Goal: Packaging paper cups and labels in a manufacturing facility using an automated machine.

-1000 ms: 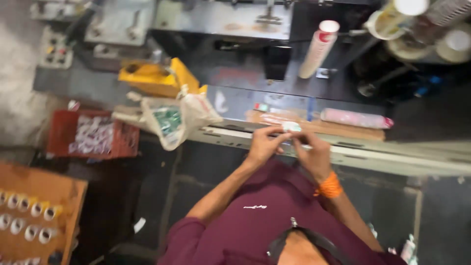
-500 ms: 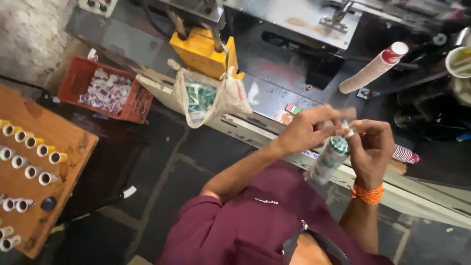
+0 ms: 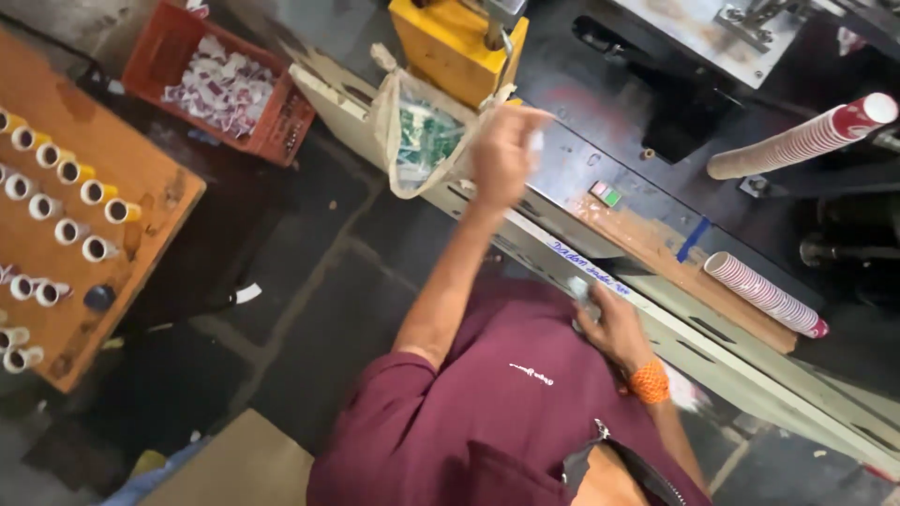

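Note:
My left hand (image 3: 504, 150) is raised and blurred beside the mouth of a cloth bag (image 3: 389, 141) that hangs from the machine's edge. Its fingers pinch a small white scrap (image 3: 535, 141). The bag holds green and white scraps. My right hand (image 3: 614, 326), with an orange band at the wrist, is low against my maroon shirt by the machine's front rail (image 3: 712, 347). It is closed on a pale, partly hidden wrapped item (image 3: 581, 290); I cannot tell what kind of item. A sleeve of red-and-white paper cups (image 3: 764, 295) lies on the wooden ledge to the right.
A second, longer cup stack (image 3: 806, 136) juts out at the upper right. A yellow box (image 3: 459, 47) stands behind the bag. A red crate (image 3: 225, 89) of wrappers sits on the floor at left, beside an orange board (image 3: 141, 169) holding several small tubes.
Both hands were together working on a wrapped item. Now my left hand has swung out to the cloth bag with a scrap, and my right hand has dropped towards my body.

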